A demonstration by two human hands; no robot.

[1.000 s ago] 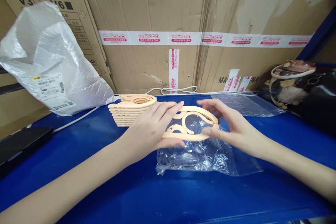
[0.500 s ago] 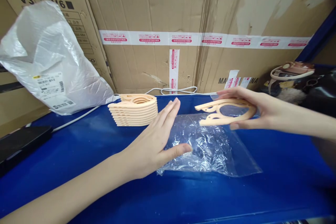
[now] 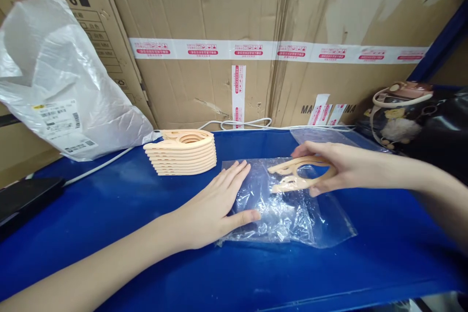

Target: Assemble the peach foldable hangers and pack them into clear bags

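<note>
My left hand (image 3: 212, 212) lies palm down with fingers stretched out on the left part of a clear plastic bag (image 3: 281, 222). The bag is flat and crinkled on the blue surface. My right hand (image 3: 343, 165) grips a peach-coloured folding hanger (image 3: 292, 186), folded up, by its rounded end between thumb and fingers. The hanger's narrow ends point left over the upper part of the bag, and shiny film shows around them; whether they are inside it I cannot tell. A neat stack of several similar folding hangers (image 3: 183, 156) stands beyond my left hand.
A white plastic parcel bag (image 3: 73, 92) leans against cardboard boxes (image 3: 204, 14) at the back. More clear plastic (image 3: 329, 137) lies behind my right hand. A white cable (image 3: 106, 163) runs along the back, a black device (image 3: 29, 200) sits left, and a handled pinkish-brown cup (image 3: 402, 107) right.
My left hand has come down flat onto the clear bag. My right hand has moved left and lower with the folding hanger, bringing it down to the bag. The view has shifted slightly.
</note>
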